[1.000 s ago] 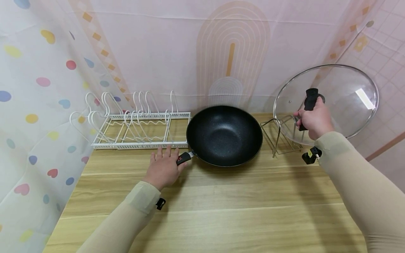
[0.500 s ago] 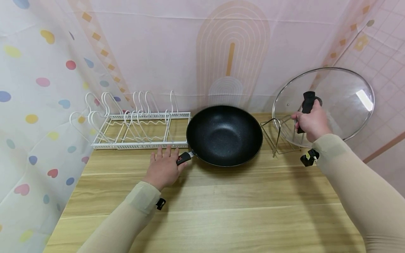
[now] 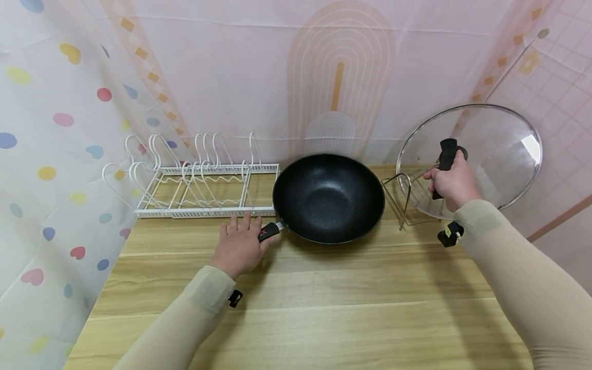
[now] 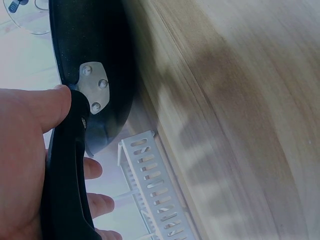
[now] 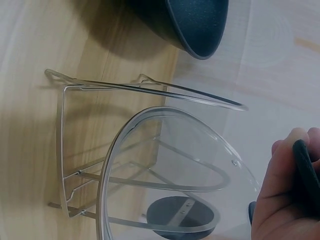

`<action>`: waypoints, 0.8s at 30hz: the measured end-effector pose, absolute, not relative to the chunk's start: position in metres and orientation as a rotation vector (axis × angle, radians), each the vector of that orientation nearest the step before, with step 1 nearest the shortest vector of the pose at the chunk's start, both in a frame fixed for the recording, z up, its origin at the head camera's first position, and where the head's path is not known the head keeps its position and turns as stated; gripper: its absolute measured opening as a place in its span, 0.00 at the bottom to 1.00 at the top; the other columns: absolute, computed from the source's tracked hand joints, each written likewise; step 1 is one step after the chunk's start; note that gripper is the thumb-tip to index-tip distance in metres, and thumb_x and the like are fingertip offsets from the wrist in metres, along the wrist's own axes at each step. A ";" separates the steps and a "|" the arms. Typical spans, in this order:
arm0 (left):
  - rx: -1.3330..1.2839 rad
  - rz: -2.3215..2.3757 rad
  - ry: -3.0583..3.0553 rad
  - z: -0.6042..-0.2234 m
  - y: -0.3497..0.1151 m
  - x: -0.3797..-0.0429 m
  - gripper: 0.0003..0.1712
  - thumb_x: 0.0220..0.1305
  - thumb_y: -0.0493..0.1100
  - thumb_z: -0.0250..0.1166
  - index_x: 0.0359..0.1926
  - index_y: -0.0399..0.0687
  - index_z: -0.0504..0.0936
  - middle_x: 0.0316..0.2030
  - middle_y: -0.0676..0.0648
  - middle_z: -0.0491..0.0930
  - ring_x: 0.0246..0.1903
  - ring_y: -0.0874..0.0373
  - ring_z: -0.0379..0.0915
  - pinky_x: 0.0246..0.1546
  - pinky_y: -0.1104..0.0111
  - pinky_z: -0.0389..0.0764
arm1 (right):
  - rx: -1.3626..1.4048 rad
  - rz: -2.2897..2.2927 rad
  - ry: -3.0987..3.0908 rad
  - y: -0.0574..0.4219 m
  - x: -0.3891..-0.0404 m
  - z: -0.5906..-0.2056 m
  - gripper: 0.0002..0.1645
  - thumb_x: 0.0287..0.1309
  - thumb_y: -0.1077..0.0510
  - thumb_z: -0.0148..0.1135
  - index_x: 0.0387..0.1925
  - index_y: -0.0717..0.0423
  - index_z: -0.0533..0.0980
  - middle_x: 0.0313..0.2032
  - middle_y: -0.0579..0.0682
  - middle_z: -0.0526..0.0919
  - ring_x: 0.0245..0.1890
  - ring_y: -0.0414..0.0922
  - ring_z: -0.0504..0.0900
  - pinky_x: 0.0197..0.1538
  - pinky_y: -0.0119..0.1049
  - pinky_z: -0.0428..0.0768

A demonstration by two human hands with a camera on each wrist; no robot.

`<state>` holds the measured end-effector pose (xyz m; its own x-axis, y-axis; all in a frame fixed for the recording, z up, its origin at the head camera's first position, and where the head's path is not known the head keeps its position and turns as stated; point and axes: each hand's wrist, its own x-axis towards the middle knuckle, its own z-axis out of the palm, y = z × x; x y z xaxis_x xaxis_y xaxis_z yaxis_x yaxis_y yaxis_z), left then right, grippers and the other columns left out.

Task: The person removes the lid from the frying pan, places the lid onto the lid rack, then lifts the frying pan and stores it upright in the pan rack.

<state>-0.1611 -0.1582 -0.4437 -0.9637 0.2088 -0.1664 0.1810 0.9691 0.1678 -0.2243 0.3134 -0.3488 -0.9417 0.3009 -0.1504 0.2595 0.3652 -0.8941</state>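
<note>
A black wok stands at the middle of the table's back. My left hand lies over its black handle, fingers on the far side and thumb on the near side. In the left wrist view, the fingertips show past the handle. At the right, my right hand grips the black handle of a large glass lid. The lid is held steeply tilted, its metal rim low over a wire rack. In the right wrist view, the lid overlaps the rack's rear hoops.
A white dish rack with upright loops stands left of the wok, close behind my left fingers. Patterned curtains hang at the back and sides. The wooden table stretches out in front.
My right hand has brought the lid a little down and to the left, closer to the wire rack. The left hand and the wok have stayed in place.
</note>
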 end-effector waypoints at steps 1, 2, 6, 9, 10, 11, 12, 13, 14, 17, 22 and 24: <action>0.292 0.226 2.935 -0.444 -0.158 -0.161 0.43 0.79 0.65 0.51 0.82 0.44 0.61 0.82 0.32 0.52 0.79 0.22 0.42 0.77 0.29 0.47 | -0.524 1.673 -2.563 0.314 -0.224 -0.349 0.56 0.74 0.67 0.47 0.83 0.50 0.21 0.23 0.31 0.81 0.16 0.35 0.74 0.25 0.33 0.81; 0.292 0.227 2.935 -0.444 -0.158 -0.161 0.43 0.79 0.65 0.51 0.82 0.44 0.61 0.82 0.32 0.52 0.79 0.22 0.42 0.77 0.29 0.47 | -0.523 1.674 -2.567 0.314 -0.224 -0.350 0.56 0.75 0.67 0.46 0.83 0.50 0.20 0.23 0.31 0.81 0.16 0.35 0.74 0.25 0.33 0.81; 0.295 0.221 2.937 -0.444 -0.158 -0.161 0.43 0.80 0.66 0.51 0.81 0.44 0.61 0.82 0.32 0.52 0.79 0.22 0.42 0.76 0.29 0.48 | -0.533 1.670 -2.584 0.314 -0.224 -0.353 0.56 0.75 0.67 0.46 0.81 0.50 0.18 0.24 0.31 0.81 0.17 0.36 0.75 0.27 0.33 0.82; 0.297 0.215 2.939 -0.443 -0.158 -0.161 0.42 0.80 0.65 0.50 0.81 0.44 0.61 0.82 0.31 0.52 0.79 0.21 0.42 0.76 0.29 0.48 | -0.552 1.656 -2.593 0.313 -0.224 -0.354 0.57 0.75 0.67 0.47 0.81 0.50 0.17 0.23 0.29 0.81 0.17 0.35 0.75 0.27 0.33 0.83; 0.295 0.216 2.937 -0.443 -0.158 -0.161 0.43 0.80 0.66 0.50 0.81 0.44 0.61 0.82 0.32 0.52 0.79 0.22 0.42 0.76 0.29 0.48 | -0.559 1.653 -2.598 0.313 -0.224 -0.355 0.57 0.75 0.67 0.47 0.80 0.50 0.17 0.23 0.28 0.81 0.17 0.35 0.75 0.27 0.33 0.83; 0.294 0.217 2.937 -0.443 -0.158 -0.161 0.43 0.80 0.66 0.50 0.81 0.44 0.61 0.82 0.32 0.52 0.79 0.22 0.42 0.77 0.29 0.48 | -0.562 1.654 -2.600 0.313 -0.224 -0.355 0.57 0.75 0.66 0.47 0.80 0.50 0.16 0.23 0.28 0.81 0.16 0.35 0.75 0.27 0.32 0.83; 0.293 0.217 2.936 -0.443 -0.158 -0.161 0.43 0.80 0.66 0.50 0.81 0.44 0.61 0.82 0.32 0.52 0.79 0.22 0.42 0.77 0.29 0.48 | -0.562 1.651 -2.603 0.312 -0.224 -0.356 0.57 0.75 0.66 0.47 0.80 0.49 0.16 0.22 0.27 0.81 0.16 0.35 0.76 0.27 0.32 0.83; 0.292 0.216 2.936 -0.442 -0.158 -0.161 0.43 0.80 0.66 0.50 0.81 0.44 0.61 0.82 0.32 0.52 0.79 0.22 0.42 0.77 0.30 0.48 | -0.562 1.649 -2.605 0.312 -0.224 -0.356 0.57 0.76 0.66 0.48 0.80 0.49 0.17 0.22 0.27 0.81 0.16 0.35 0.76 0.27 0.32 0.83; 0.292 0.216 2.934 -0.442 -0.157 -0.161 0.43 0.80 0.66 0.49 0.81 0.44 0.61 0.82 0.32 0.52 0.79 0.22 0.42 0.77 0.30 0.48 | -0.561 1.651 -2.605 0.312 -0.224 -0.357 0.57 0.76 0.66 0.48 0.80 0.49 0.17 0.22 0.27 0.81 0.16 0.35 0.76 0.27 0.32 0.83; 0.290 0.211 2.931 -0.442 -0.157 -0.161 0.43 0.80 0.66 0.49 0.81 0.44 0.61 0.82 0.32 0.52 0.79 0.22 0.42 0.77 0.30 0.47 | -0.552 1.653 -2.611 0.311 -0.223 -0.358 0.57 0.76 0.65 0.48 0.81 0.48 0.17 0.23 0.29 0.82 0.16 0.35 0.76 0.27 0.32 0.83; 0.287 0.213 2.933 -0.442 -0.157 -0.162 0.43 0.80 0.67 0.49 0.81 0.44 0.61 0.82 0.32 0.52 0.79 0.22 0.42 0.77 0.30 0.48 | -0.552 1.661 -2.619 0.308 -0.221 -0.362 0.57 0.76 0.65 0.48 0.80 0.47 0.16 0.24 0.29 0.82 0.17 0.36 0.76 0.27 0.33 0.82; 0.287 0.213 2.936 -0.443 -0.157 -0.162 0.43 0.80 0.67 0.49 0.81 0.44 0.61 0.82 0.32 0.53 0.79 0.22 0.43 0.77 0.30 0.48 | -0.554 1.668 -2.624 0.308 -0.221 -0.363 0.57 0.77 0.64 0.47 0.80 0.47 0.16 0.24 0.29 0.81 0.18 0.37 0.75 0.28 0.34 0.82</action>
<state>-0.1617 -0.1570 -0.4425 -0.9643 0.2044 -0.1681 0.1781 0.9710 0.1594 -0.2213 0.3079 -0.3632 -0.9382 0.2831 -0.1991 0.3004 0.3806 -0.8746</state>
